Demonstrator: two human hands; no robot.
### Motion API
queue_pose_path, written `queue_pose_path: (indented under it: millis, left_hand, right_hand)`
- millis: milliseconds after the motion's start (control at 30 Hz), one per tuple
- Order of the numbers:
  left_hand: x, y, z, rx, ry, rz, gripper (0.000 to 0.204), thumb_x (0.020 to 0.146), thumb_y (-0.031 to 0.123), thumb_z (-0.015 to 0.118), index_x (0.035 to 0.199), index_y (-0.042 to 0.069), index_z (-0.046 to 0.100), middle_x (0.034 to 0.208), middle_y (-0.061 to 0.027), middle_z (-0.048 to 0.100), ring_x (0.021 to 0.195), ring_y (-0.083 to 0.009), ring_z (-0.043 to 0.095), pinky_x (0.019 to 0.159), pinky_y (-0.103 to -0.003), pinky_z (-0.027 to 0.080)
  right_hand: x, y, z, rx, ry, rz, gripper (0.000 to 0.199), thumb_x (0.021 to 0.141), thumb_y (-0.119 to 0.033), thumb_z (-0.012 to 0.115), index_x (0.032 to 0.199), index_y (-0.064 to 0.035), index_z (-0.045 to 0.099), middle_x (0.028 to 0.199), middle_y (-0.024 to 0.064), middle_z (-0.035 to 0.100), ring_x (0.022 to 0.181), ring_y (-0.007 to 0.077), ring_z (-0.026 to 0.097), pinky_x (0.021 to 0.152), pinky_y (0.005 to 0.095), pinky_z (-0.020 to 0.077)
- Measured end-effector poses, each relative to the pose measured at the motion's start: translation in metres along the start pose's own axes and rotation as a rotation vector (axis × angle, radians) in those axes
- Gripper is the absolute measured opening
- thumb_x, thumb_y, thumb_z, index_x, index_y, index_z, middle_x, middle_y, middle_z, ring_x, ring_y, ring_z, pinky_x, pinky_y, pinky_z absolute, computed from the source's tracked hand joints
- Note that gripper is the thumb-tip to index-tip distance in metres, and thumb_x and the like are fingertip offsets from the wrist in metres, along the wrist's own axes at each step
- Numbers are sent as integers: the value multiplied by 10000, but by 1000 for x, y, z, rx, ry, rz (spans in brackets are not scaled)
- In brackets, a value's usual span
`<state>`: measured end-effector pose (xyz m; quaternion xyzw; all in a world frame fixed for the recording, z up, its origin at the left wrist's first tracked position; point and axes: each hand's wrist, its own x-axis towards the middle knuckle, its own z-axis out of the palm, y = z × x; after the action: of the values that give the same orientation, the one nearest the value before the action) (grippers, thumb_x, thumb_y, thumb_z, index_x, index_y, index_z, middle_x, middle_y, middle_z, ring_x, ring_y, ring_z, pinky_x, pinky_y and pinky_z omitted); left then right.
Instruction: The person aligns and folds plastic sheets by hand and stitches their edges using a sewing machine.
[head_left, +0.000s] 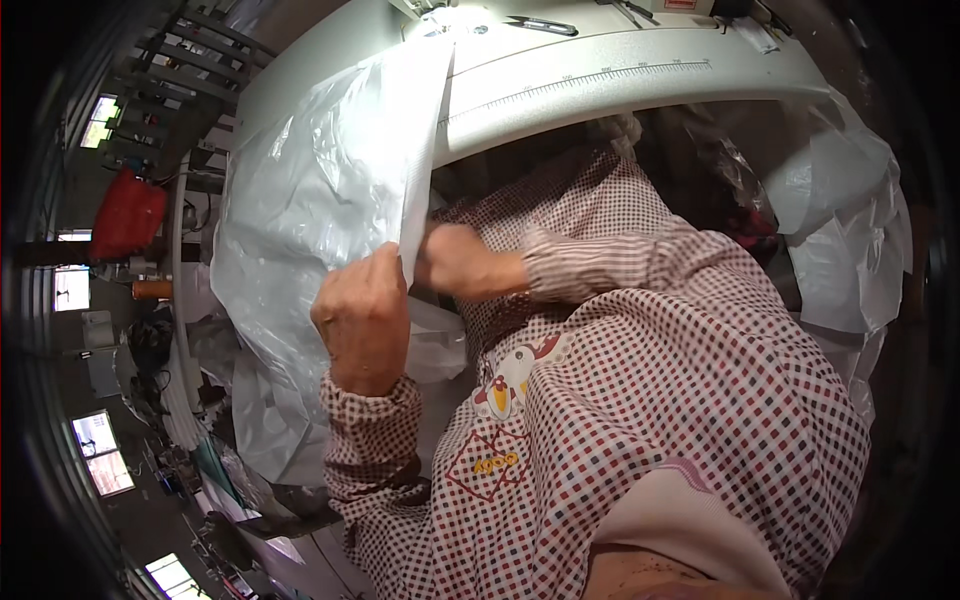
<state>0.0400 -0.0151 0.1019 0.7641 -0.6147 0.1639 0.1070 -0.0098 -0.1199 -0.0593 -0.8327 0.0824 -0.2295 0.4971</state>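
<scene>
A large sheet of translucent white plastic (pixel 330 150) hangs over the left part of the white work table and down its front. Its narrow folded edge runs from the lit sewing spot (pixel 450 22) at the far side down to my hands. My left hand (pixel 365 325) is closed on the lower end of this edge, knuckles up. Just right of it, my right hand (pixel 458 262) is curled like a fist against the edge and blurred by motion. What its fingers hold, if anything, is hidden.
A printed ruler scale (pixel 600 75) runs along the white table (pixel 700 90). Thread snips (pixel 543 25) and other small tools lie at its back. More clear plastic (pixel 850 220) hangs at the right. A red cloth-like bundle (pixel 128 213) and racks (pixel 190 60) stand left.
</scene>
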Motion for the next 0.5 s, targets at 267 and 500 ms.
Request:
queue_pose_path:
  millis: [267,500]
  left_hand:
    - [-7,20,15,-97,-260,208,72,756,33,601,745,55,534,607,-84,581,549,-216,602,545,-336,446]
    - [-35,24,54,-71,-100,121,78,745,37,592,710,62,527,581,-57,531,552,-179,568,497,-313,423]
  right_hand:
    - [1,-23,-13,269,-687,-227,281,860,-236,602,901,35,662,848,222,670,761,347,651,694,404,525]
    - [46,-46,-144,-653,-894,-167,194,908,-123,531,830,12,647,755,128,624,628,213,606,628,342,532]
